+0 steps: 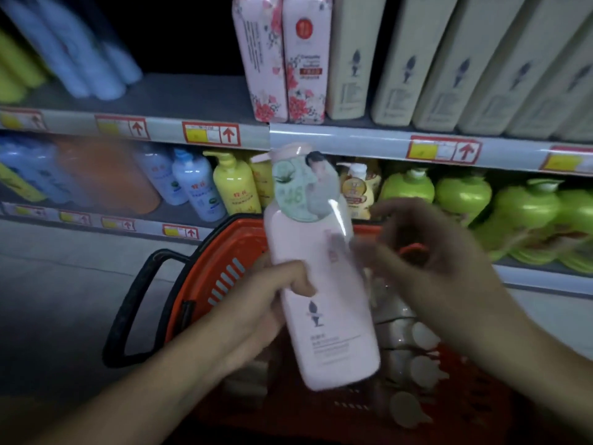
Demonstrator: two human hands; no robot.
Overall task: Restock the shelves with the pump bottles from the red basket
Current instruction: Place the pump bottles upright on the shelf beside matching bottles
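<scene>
Above the red basket, my left hand holds a pink pump bottle around its middle, with the thumb curled over the front and the other fingers behind it. The bottle is tilted a little, with its pump top up and leaning to the left, and a round green tag hangs at its neck. My right hand is just beside the bottle on the right; its fingers are loosely bent and it is blurred, so I cannot tell if the fingertips touch the bottle, but they grip nothing. In the basket under my hands lie more bottles with pale caps, on their sides. The basket has a black handle folded down to the left. In front of me the upper shelf carries 2 pink flowered bottles and, to the right of them, a row of cream bottles, with a bare gap on the left of the pink ones. On the lower shelf stand yellow pump bottles, white ones and green ones.
</scene>
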